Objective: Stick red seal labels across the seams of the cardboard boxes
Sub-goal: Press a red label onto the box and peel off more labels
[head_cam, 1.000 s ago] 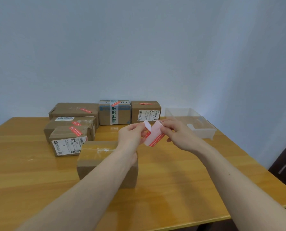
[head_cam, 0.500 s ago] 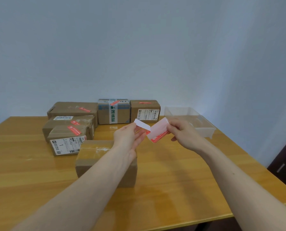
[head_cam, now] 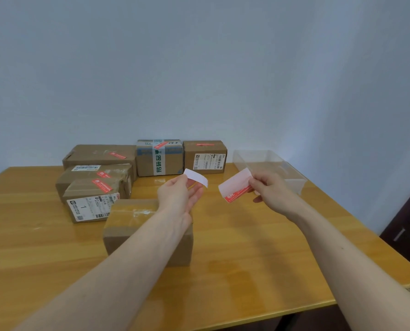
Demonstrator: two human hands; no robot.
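A plain taped cardboard box (head_cam: 127, 225) with no red label on the faces I see stands in front of me, partly under my left forearm. Above its far edge, my left hand (head_cam: 179, 197) pinches a short strip (head_cam: 196, 179) that shows white toward me. To the right, and apart from it, my right hand (head_cam: 269, 188) holds a pale label sheet (head_cam: 235, 186) with a red seal label (head_cam: 237, 195) along its lower edge. Both hands hover above the wooden table (head_cam: 247, 247).
Several boxes carrying red labels stand behind: a front-left box (head_cam: 89, 206) with a white shipping label, another box (head_cam: 118, 172) behind it, a long back-left box (head_cam: 91, 155), a green-taped box (head_cam: 159, 161) and a back-right box (head_cam: 205, 156). An empty clear plastic bin (head_cam: 292, 177) sits at the far right.
The hands have drawn apart. The white strip has come off the sheet with my left hand, and my right hand has carried the sheet to the right.
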